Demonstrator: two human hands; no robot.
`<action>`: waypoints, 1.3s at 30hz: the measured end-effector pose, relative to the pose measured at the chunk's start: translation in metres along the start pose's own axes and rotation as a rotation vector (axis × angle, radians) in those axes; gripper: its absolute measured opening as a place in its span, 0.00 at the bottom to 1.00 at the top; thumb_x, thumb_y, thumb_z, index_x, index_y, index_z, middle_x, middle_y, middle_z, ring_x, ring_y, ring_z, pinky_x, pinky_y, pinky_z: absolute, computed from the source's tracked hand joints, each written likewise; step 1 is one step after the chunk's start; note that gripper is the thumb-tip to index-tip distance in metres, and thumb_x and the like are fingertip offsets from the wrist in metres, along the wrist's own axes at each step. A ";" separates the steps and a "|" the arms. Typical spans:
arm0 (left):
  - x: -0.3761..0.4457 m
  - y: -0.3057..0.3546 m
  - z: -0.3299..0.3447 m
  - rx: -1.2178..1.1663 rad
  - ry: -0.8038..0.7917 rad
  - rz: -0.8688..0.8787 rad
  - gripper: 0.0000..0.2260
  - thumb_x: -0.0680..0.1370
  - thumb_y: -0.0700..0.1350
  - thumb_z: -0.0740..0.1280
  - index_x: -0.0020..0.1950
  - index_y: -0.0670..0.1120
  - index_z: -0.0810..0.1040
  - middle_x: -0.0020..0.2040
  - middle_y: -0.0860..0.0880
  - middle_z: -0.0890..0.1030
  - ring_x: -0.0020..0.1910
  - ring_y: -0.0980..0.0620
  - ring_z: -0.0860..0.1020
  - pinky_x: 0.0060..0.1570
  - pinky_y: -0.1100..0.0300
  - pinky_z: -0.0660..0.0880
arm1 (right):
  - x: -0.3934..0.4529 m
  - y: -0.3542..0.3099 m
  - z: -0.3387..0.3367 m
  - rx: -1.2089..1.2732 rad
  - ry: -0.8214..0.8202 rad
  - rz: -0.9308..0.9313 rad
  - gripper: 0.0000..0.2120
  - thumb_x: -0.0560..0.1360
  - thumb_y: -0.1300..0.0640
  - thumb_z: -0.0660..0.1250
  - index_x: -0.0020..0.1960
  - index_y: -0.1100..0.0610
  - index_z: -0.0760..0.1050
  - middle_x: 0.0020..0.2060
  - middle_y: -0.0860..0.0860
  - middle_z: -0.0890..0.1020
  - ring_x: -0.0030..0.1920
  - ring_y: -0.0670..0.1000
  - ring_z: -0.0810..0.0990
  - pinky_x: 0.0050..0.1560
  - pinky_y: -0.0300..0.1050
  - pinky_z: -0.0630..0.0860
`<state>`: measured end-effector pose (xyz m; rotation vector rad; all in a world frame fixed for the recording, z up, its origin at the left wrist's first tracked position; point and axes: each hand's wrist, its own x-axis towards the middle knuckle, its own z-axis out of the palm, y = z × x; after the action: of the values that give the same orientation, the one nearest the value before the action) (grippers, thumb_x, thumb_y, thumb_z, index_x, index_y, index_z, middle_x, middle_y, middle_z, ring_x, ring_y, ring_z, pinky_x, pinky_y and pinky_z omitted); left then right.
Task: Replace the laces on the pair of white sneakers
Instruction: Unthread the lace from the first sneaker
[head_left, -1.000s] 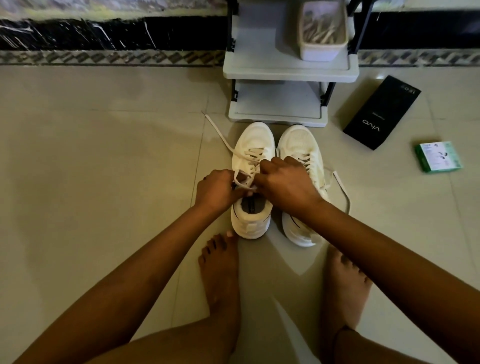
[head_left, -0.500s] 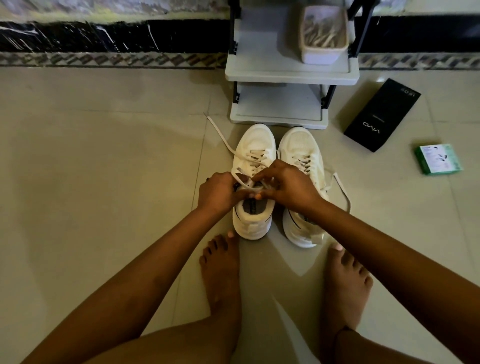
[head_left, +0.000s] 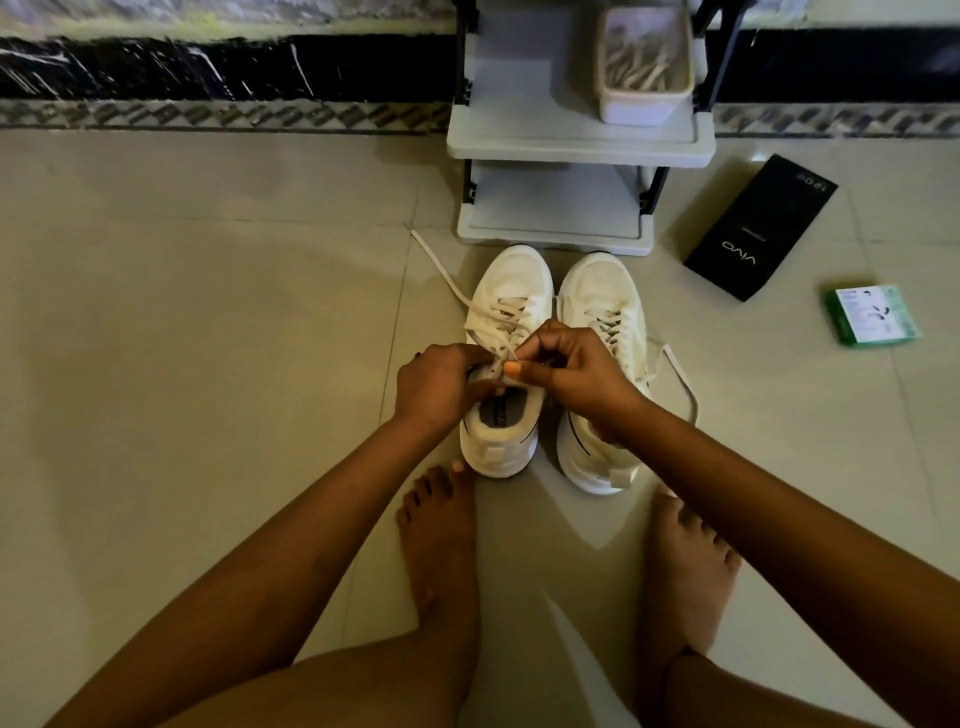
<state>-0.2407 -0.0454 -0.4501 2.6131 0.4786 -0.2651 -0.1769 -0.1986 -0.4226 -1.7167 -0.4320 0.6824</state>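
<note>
Two white sneakers stand side by side on the tiled floor, toes pointing away from me. My left hand (head_left: 439, 387) and my right hand (head_left: 574, 371) meet over the top eyelets of the left sneaker (head_left: 511, 291), each pinching its white lace (head_left: 441, 273) near the tongue. One loose end of that lace trails up and left across the floor. The right sneaker (head_left: 602, 291) is laced, and its loose lace end (head_left: 683, 379) loops on the floor to its right. My right wrist covers part of the right sneaker's opening.
A grey two-tier rack (head_left: 576, 148) stands just beyond the toes, with a white tub (head_left: 644, 104) of pale items on its upper shelf. A black box (head_left: 761, 228) and a small green box (head_left: 872, 314) lie on the floor at right. My bare feet (head_left: 441, 535) rest behind the heels.
Both hands have shifted slightly toward me along the left sneaker, from the middle eyelets to the top ones. The right hand's fingers have lifted and now pinch the lace.
</note>
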 end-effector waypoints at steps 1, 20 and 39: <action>0.000 0.001 0.000 0.017 0.007 -0.003 0.19 0.73 0.59 0.68 0.61 0.55 0.78 0.55 0.51 0.82 0.54 0.49 0.78 0.44 0.60 0.69 | 0.000 -0.001 0.000 0.033 -0.024 -0.004 0.03 0.71 0.68 0.70 0.41 0.61 0.81 0.36 0.51 0.79 0.41 0.50 0.78 0.48 0.43 0.76; 0.008 -0.004 -0.013 -0.112 0.030 -0.044 0.15 0.70 0.49 0.74 0.55 0.48 0.83 0.49 0.46 0.84 0.49 0.46 0.80 0.43 0.59 0.73 | 0.006 0.008 -0.030 -0.897 -0.136 0.076 0.45 0.67 0.47 0.75 0.75 0.53 0.54 0.70 0.56 0.64 0.69 0.57 0.64 0.66 0.49 0.62; 0.000 -0.002 -0.022 -0.124 0.089 -0.096 0.13 0.72 0.46 0.72 0.55 0.45 0.82 0.49 0.44 0.84 0.51 0.46 0.80 0.47 0.60 0.72 | 0.004 0.014 -0.058 -1.185 0.131 0.386 0.41 0.71 0.49 0.72 0.73 0.55 0.49 0.71 0.65 0.57 0.54 0.65 0.76 0.43 0.49 0.72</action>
<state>-0.2394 -0.0333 -0.4317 2.4925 0.6312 -0.1456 -0.1373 -0.2429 -0.4279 -3.0034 -0.4446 0.6022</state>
